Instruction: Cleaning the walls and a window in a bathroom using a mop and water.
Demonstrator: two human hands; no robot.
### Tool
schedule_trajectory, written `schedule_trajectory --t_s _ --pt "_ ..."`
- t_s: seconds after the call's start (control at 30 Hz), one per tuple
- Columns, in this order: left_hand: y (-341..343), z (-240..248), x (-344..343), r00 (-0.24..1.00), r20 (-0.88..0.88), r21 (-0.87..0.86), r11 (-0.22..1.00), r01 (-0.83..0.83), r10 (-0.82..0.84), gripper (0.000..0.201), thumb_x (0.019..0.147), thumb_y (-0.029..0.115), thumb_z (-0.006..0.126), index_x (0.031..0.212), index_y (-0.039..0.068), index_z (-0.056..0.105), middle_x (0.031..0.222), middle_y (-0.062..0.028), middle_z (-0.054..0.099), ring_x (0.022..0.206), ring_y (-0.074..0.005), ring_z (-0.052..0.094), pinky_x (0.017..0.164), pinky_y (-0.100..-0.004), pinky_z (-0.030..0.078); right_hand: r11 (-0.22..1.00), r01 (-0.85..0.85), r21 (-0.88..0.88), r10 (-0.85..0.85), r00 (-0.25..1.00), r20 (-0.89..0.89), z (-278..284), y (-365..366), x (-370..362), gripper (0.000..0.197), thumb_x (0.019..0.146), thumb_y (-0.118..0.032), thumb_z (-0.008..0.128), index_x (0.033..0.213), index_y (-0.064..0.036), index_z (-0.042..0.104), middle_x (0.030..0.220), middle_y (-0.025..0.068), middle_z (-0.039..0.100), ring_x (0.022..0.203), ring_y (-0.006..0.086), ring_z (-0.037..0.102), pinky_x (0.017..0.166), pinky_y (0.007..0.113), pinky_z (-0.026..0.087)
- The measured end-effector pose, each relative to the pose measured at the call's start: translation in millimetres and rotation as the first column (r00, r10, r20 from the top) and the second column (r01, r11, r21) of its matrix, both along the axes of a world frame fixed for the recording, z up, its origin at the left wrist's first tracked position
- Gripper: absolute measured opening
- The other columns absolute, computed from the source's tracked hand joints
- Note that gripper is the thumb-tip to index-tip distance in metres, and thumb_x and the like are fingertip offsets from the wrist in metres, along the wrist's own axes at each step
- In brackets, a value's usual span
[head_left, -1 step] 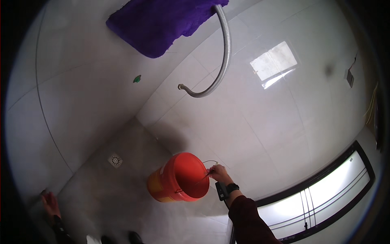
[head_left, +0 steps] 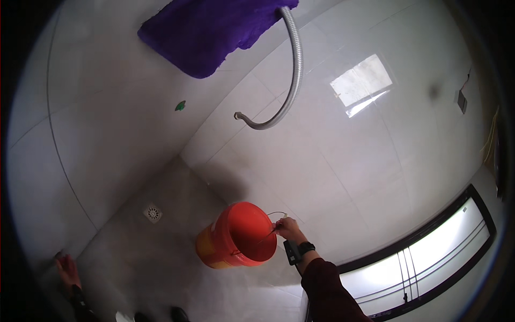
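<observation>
My right hand [head_left: 289,229] is closed round the thin wire handle [head_left: 277,213] of an orange-red bucket [head_left: 216,240]. The bucket tilts, with its mouth turned toward the hand and its red inside showing. Its lower side carries a yellow patch. Whether its base touches the floor, I cannot tell. Far off at the lower left, my left hand [head_left: 68,271] has its fingers stretched out beside the wall, and no held thing shows in it.
A purple cloth-like cover [head_left: 204,40] and a bent metal flexible hose [head_left: 296,70] jut from the wall above. A round floor drain [head_left: 153,213] lies left of the bucket. A dark-framed window [head_left: 413,268] is at the lower right. My shoe [head_left: 179,314] shows at the bottom.
</observation>
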State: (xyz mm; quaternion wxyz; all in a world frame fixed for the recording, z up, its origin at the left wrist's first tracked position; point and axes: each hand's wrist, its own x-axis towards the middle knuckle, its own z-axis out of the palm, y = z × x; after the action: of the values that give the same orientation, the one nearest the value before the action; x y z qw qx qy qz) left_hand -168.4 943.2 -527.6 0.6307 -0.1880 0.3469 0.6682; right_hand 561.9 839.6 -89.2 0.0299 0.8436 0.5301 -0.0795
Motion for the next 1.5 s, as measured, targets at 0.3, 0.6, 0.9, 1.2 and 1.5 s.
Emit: schedule_trajectory --t_s 0.3,0.6,0.9,1.2,1.5 --pt "-16.2 22.3 -4.3 0.942 -0.232 0.323 0.894 0.311 -0.244 0.027 0.085 0.04 0.048 0.09 0.014 0.052 0.09 0.0009 0.057 0.092 -0.0133 0.054 0.079 -0.0264 0.041 0.991 0.114 -0.075 -0.109 0.991 0.074 -8.2 21.0 -10.6 0.018 0.063 -0.015 0.07 0.073 -0.0045 0.06 0.072 0.0087 0.063 0.071 0.0183 0.061 0.066 0.03 0.048" --pt "-48.7 73.6 7.2 0.959 -0.218 0.098 0.973 0.208 -0.183 0.03 0.085 0.043 0.047 0.091 0.013 0.051 0.101 -0.0021 0.056 0.095 -0.0151 0.054 0.08 -0.0286 0.04 0.998 0.049 -0.033 -0.058 0.935 -0.35 -9.0 35.9 -22.9 0.005 0.078 0.003 0.045 0.075 0.0051 0.049 0.074 0.0116 0.054 0.07 0.0165 0.053 0.067 0.031 0.048" --pt "-82.5 118.9 24.0 0.949 -0.219 0.068 0.967 0.245 -0.225 0.035 0.085 0.045 0.045 0.095 0.012 0.05 0.103 -0.0041 0.055 0.1 -0.017 0.052 0.083 -0.0308 0.038 0.626 0.766 -0.145 -0.217 -0.007 -0.976 8.8 57.8 -30.5 0.009 0.078 0.004 0.032 0.08 0.0077 0.04 0.077 0.0181 0.043 0.066 0.0279 0.047 0.061 0.045 0.046" --pt "-122.1 181.3 27.4 0.907 -0.296 0.075 0.939 0.335 -0.3 0.04 0.082 0.05 0.047 0.097 0.012 0.05 0.111 -0.0043 0.051 0.109 -0.0194 0.045 0.09 -0.0331 0.033 0.644 0.764 -0.04 -0.067 0.005 -0.998 -5.3 55.3 -32.8 0.01 0.076 0.005 0.033 0.081 0.0081 0.041 0.072 0.0161 0.044 0.065 0.0286 0.05 0.059 0.044 0.047" --pt "-142.6 256.3 29.0 0.882 -0.374 0.012 0.95 0.313 -0.286 0.041 0.082 0.05 0.046 0.099 0.013 0.049 0.1 -0.006 0.055 0.092 -0.0173 0.054 0.076 -0.031 0.042 0.944 -0.307 0.118 0.327 0.917 -0.23 -5.7 44.3 -58.8 0.011 0.074 -0.009 0.055 0.078 0.001 0.059 0.073 0.0112 0.061 0.07 0.0251 0.06 0.065 0.035 0.048"
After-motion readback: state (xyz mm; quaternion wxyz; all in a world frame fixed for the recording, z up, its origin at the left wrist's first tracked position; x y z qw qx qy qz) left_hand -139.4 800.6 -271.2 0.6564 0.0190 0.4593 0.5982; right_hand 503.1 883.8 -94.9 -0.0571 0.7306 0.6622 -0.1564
